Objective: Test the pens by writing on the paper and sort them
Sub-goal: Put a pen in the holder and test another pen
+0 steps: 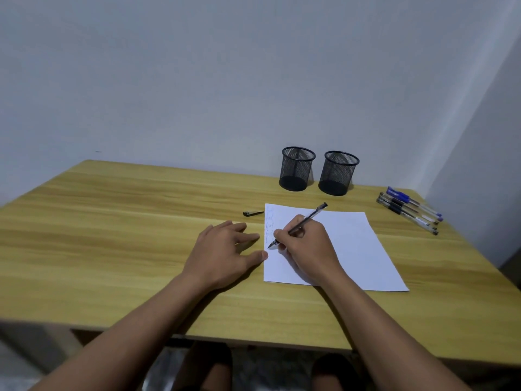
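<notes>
The wooden table [112,235] carries everything. The white paper [352,249] lies under the right hand [307,246] and spreads out to that hand's right. The left hand [222,252] rests flat on the table just left of the sheet, its fingers straight and spread and its thumb tip at the paper's left edge. Two black mesh cups [296,168] [338,173] stand upright side by side beyond the right hand. A row of capped pens [408,213] lies well to its right. The right hand's fingers are curled round a black pen [307,220], whose tip touches the paper near the left margin, below faint written lines. A black cap [253,213] lies beyond the left hand's fingertips, just beside the sheet.
</notes>
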`<state>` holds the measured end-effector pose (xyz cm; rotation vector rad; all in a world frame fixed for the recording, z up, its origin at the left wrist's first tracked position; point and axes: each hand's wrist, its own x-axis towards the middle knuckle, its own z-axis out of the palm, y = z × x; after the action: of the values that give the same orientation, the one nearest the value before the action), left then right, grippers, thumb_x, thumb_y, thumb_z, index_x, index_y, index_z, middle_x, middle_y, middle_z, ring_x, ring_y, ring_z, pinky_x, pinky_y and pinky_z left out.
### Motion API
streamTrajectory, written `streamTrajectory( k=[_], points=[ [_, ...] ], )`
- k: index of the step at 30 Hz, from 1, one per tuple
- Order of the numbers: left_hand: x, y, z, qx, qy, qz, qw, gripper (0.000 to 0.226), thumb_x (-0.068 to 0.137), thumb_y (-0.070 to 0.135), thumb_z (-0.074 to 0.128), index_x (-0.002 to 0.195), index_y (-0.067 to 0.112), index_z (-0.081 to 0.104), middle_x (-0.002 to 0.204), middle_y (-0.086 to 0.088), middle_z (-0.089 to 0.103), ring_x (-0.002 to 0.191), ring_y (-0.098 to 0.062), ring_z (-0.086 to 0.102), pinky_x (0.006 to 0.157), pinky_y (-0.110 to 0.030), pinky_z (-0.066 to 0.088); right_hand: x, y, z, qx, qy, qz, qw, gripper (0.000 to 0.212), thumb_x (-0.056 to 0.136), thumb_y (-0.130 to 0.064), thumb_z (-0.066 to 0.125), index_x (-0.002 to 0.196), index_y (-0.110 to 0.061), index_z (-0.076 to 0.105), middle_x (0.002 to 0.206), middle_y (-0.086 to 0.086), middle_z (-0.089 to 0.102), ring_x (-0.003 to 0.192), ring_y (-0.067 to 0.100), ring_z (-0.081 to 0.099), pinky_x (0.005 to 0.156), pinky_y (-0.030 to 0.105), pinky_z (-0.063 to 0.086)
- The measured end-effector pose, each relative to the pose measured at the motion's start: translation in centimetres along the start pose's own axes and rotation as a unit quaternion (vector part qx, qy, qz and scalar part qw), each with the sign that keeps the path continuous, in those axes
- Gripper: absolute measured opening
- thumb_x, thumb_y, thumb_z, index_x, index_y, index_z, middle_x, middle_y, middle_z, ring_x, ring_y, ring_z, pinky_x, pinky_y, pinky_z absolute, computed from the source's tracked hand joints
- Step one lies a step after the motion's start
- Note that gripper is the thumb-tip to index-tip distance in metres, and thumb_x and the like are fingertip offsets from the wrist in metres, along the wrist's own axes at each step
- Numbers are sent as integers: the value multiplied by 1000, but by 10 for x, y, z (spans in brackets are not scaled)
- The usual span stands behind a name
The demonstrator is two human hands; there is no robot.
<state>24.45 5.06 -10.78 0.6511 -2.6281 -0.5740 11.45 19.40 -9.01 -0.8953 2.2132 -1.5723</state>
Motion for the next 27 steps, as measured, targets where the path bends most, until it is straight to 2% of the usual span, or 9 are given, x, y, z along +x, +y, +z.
streamTrajectory(
  k=[5,9,21,25,27],
  points=[
    [1,-1,0,0,-6,-1,1000,63,72,77,52,126,45,63,149,8,50,144,-13,35,116,-46,28,0,1,2,-21,-4,-6,1000,16,76,-37,72,75,-21,67,69,1,72,74,22,74,74,58,60],
    [0,-1,-1,-5,-6,-3,1000,63,72,77,54,125,45,64,148,10,50,143,-12,35,116,-45,29,0,1,1,-41,20,-12,999,14,86,-30,71,78,-19,67,70,-1,73,74,18,73,75,53,61],
    [0,0,-2,-6,-5,-7,1000,59,74,74,59,125,44,64,148,11,49,144,-11,34,116,-45,29,0,2,-1,-38,24,6,999,13,87,-23,72,79,-15,66,70,1,73,70,15,75,73,52,63],
    [0,0,-1,-9,-6,-7,1000,61,73,75,58,125,45,64,148,11,49,144,-11,34,116,-45,29,0,2,-2,-19,25,16,999,14,84,-23,71,75,-15,64,68,5,71,69,21,75,71,55,62],
    [1,-1,-1,-8,-7,-8,1000,62,72,77,56,125,45,64,148,11,49,144,-11,34,116,-44,29,0,0,-3,-28,30,15,999,15,86,-21,70,76,-14,63,67,7,71,64,26,73,67,53,63]
  ],
)
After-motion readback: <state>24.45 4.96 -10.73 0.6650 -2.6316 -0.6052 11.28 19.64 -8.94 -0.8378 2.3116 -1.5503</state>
